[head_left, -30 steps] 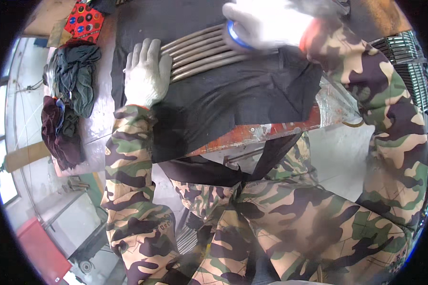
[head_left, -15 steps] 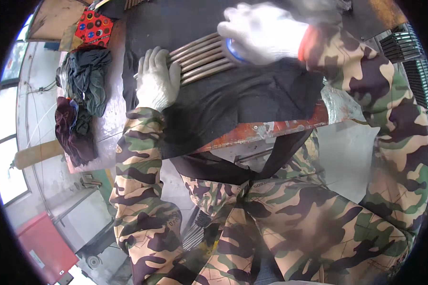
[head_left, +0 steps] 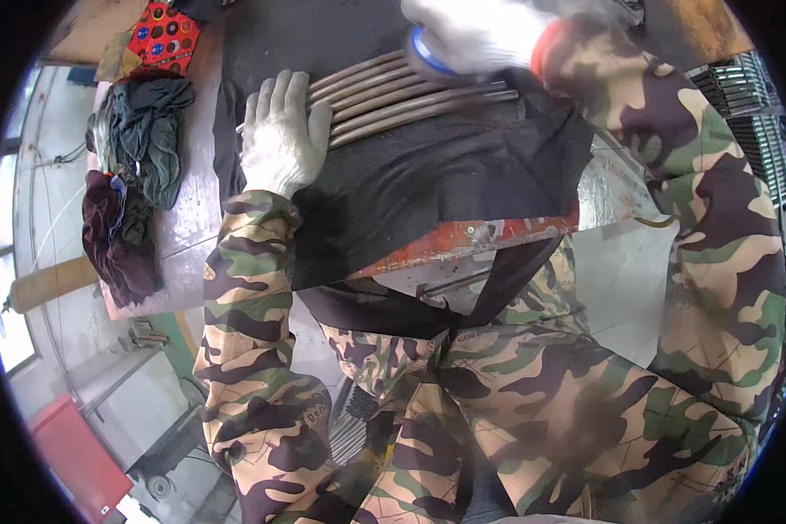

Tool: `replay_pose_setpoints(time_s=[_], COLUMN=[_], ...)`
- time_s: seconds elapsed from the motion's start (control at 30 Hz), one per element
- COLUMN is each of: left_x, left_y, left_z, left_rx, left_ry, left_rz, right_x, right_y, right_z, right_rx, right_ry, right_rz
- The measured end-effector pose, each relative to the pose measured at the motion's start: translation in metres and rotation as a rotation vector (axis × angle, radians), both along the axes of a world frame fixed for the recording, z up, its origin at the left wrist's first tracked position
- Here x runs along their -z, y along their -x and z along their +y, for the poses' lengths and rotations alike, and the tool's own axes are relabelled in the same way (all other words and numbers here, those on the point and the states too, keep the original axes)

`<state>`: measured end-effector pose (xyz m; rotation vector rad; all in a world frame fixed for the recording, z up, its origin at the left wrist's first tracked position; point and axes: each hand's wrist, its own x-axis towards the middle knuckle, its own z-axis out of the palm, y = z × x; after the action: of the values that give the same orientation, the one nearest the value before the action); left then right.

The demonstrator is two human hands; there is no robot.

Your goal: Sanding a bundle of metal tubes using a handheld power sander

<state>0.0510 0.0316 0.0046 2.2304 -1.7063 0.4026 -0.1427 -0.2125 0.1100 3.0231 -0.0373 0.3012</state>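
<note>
Right hand (head_left: 480,37) farther across slim, dull-metallic rods (head_left: 380,98), blue-rimmed disc (head_left: 430,54) in grip; left hand (head_left: 283,135) flat atop.

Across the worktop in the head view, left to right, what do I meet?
Dark green cloth, left hand lying flat, the stretch of metal rods between the hands, right hand with a blue-rimmed object, stacked bars.

White knitted gloves (head_left: 281,162) covered the left hand (head_left: 284,131) and the right hand (head_left: 489,33), the right glove's cuff (head_left: 546,49) edged in orange-red. Sleeves (head_left: 250,284) and trousers (head_left: 533,375) bore camouflage blotches of tan, green and dark brown.
</note>
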Motion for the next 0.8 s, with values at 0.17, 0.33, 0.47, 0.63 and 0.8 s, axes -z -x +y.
replay_pose_setpoints(time_s=[0.17,0.33,0.47,0.63,0.8], left_x=[-0.005,-0.012,-0.007,0.0,-0.012], left_y=[0.006,-0.003,0.008,0.015,0.011], left_z=[0.0,0.008,-0.006,-0.01,-0.003], left_rx=[-0.014,0.003,0.015,0.013,-0.05], left_ry=[0.016,0.063,0.103,0.002,-0.039], left_rz=[-0.045,-0.119,-0.083,0.079,0.133], right_x=[0.016,0.018,0.007,0.008,-0.006], right_y=[0.023,-0.027,0.03,0.011,0.004], right_z=[0.039,-0.003,0.014,-0.004,0.014], right_rx=[-0.194,0.138,-0.102,0.154,0.066], right_ry=[0.045,-0.082,0.011,0.043,-0.083], right_rz=[-0.113,0.055,-0.01,0.129,0.125])
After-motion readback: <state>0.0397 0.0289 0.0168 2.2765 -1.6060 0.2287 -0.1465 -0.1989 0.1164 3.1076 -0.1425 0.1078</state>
